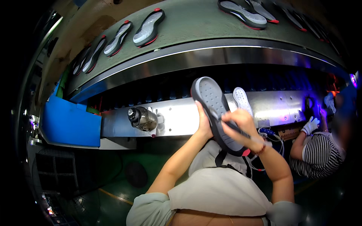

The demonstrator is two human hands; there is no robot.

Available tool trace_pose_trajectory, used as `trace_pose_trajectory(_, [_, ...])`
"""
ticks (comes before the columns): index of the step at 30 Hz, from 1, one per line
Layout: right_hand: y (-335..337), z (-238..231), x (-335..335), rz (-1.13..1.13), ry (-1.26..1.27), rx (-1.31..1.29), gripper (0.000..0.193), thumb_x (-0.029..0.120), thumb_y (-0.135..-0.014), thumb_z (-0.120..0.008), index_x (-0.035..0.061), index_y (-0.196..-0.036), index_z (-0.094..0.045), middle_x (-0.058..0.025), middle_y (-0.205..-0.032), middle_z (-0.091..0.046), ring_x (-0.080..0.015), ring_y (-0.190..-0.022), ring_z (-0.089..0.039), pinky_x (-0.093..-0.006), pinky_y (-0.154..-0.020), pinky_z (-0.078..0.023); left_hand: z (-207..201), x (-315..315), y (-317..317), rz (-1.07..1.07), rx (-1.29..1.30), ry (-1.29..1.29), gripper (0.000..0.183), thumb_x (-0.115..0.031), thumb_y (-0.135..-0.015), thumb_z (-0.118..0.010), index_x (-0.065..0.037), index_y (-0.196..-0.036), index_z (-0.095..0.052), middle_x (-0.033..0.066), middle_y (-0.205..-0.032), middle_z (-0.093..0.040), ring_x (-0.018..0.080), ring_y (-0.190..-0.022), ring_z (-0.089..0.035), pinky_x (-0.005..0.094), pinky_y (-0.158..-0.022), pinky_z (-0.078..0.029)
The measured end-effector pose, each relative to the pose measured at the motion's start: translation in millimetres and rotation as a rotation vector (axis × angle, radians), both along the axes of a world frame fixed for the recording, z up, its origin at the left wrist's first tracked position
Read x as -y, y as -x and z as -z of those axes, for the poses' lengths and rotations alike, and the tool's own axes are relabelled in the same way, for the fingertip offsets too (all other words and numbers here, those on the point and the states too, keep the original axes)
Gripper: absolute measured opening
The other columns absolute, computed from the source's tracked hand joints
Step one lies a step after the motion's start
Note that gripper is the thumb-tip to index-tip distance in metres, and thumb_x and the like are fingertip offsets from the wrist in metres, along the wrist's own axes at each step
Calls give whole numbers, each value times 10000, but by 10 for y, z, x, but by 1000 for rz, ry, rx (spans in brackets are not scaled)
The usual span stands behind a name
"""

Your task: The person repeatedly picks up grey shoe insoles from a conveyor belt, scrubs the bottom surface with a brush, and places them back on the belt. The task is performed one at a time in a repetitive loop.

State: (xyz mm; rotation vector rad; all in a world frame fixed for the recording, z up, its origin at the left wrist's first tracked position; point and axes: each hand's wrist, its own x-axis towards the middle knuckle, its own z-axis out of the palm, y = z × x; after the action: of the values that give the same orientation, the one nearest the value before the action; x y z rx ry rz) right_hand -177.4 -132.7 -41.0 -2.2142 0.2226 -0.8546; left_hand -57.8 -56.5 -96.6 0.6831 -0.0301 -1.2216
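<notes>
Shoe sole (209,93) tilts in left hand (204,125); capped bottle (146,120) stands, contents unclear.

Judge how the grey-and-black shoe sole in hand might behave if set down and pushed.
The sole is probably fairly stiff, looking unbent in the left hand. Its long, flattish shape suggests it would slide rather than roll.
</notes>
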Motion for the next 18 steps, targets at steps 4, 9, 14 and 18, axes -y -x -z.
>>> trace_pose_trajectory(4, [553,82,-44,-209,-105,-290,151,132,-618,-663,54,-747,-651,-99,-739,-630,-250,-707,-609,-323,-666,-470,24,-132,-238,15,57,65,870,-750,-764,-163,-67,-1233,-426,98,-1124,-538,229,-1018,-533,377,-891,-435])
trace_pose_trajectory(9, [431,-434,367,-149,-640,-145,130,3,-722,-645,-23,-849,-640,-69,-792,-641,-93,-704,-588,-222,-643,-476,-337,-22,95,90,-39,117,881,-750,-765,-138,-67,-1265,-385,118,-1152,-518,242,-1023,-533,388,-896,-434])
trace_pose_trajectory(14, [243,-608,465,-110,-575,-122,144,29,-721,-661,-30,-851,-647,-75,-774,-641,-93,-703,-586,-195,-609,-458,-496,96,238,218,1,165,832,-711,-799,-124,-92,-1324,-303,137,-1269,-423,273,-1129,-459,410,-960,-378])
trace_pose_trajectory(18, [410,-584,403,-443,-741,-51,171,18,-688,-690,-14,-853,-660,-68,-753,-643,-77,-678,-578,-189,-605,-451,-489,81,150,61,13,169,800,-692,-814,-153,-95,-1320,-320,127,-1283,-422,280,-1143,-449,414,-972,-363])
